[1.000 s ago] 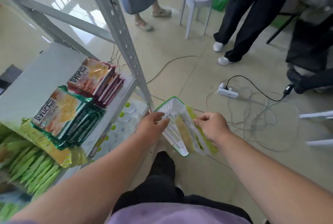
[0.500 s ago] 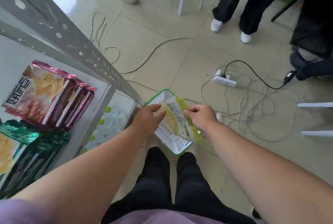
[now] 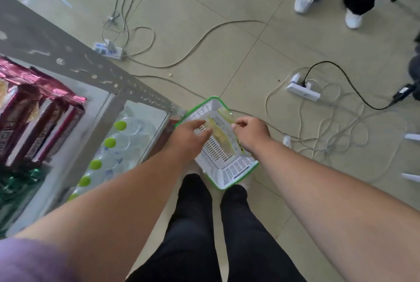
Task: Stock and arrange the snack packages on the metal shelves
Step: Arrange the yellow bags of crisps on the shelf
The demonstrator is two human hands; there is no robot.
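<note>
Pinching the upper edge of a yellow-green snack packet (image 3: 223, 133), the right hand (image 3: 251, 133) has its thumb and fingers closed on the wrapper. The left hand (image 3: 188, 136) reaches toward the packet's other side with fingers loosely curled; motion blur makes it unclear whether those fingers actually grip it. The packet is held over a white slotted plastic basket (image 3: 223, 168) with a green rim, which sits on the tiled floor (image 3: 227, 43) just in front of the person's black-trousered legs (image 3: 204, 225).

To the left stands a grey metal shelf (image 3: 95, 72) made of perforated angle bars. Maroon snack packages (image 3: 38, 122) stand in a row on its upper level, and green packages (image 3: 16, 181) lie nearer the camera, blurred. On the level below, clear bottles with lime-green caps (image 3: 109, 142) lie packed together.

Farther out, cables trail across the floor between two white power strips (image 3: 303, 91). At the top edge, someone's white shoes (image 3: 303, 2) and dark trousers are visible.
</note>
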